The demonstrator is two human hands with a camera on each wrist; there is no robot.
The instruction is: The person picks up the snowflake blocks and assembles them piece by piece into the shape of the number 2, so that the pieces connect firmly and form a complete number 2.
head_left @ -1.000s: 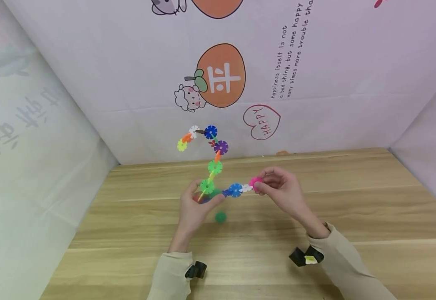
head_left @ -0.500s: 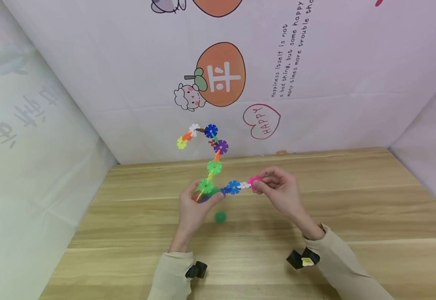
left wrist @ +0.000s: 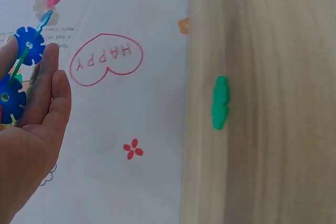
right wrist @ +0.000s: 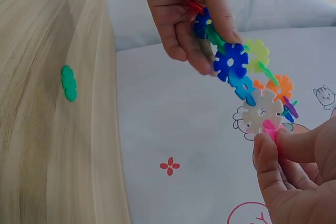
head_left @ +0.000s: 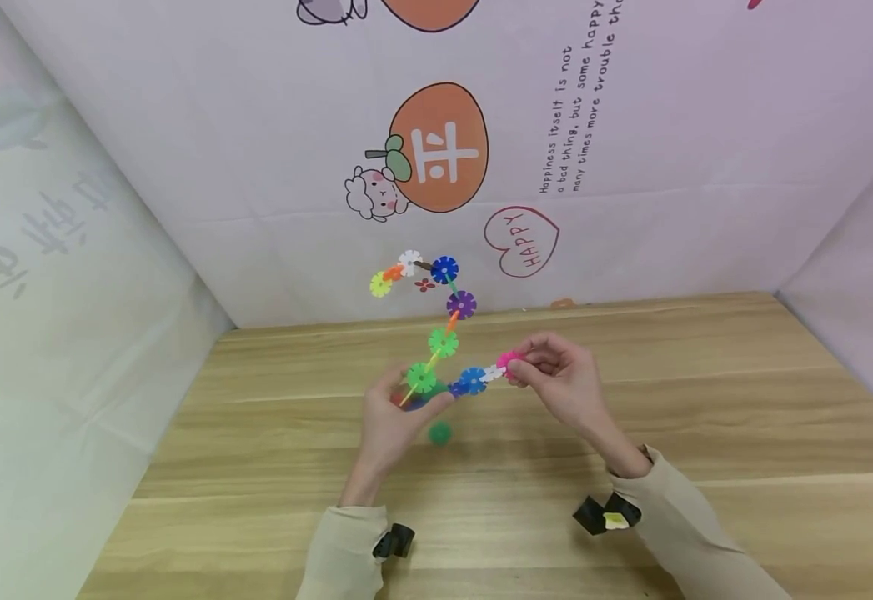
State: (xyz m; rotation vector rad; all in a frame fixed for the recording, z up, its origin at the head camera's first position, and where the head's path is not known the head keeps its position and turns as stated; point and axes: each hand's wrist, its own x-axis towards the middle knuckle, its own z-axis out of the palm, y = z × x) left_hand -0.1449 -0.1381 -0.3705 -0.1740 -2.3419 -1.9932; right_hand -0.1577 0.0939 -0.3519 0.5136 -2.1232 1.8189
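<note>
Both hands hold a chain of colourful interlocking snowflake discs above the table. My left hand [head_left: 387,429] grips the middle of the chain, with its thumb and fingers around blue discs [left wrist: 29,45]. From there the chain rises through a light green disc [head_left: 422,378] and a purple disc [head_left: 462,305], curving over to a yellow disc [head_left: 380,284] at its free end. My right hand [head_left: 567,387] pinches a pink disc [right wrist: 270,131] at the other end, joined to a white disc [right wrist: 257,109]. Part of the chain is hidden behind the left thumb.
A loose green disc [head_left: 439,433] lies on the wooden table [head_left: 744,400] below the hands. A white printed cloth [head_left: 293,150] hangs behind the table's back edge, with more cloth at both sides.
The upper curved part of the chain has swung to the right and slightly down. The left hand has shifted slightly right; the right hand keeps its pinch on the pink disc.
</note>
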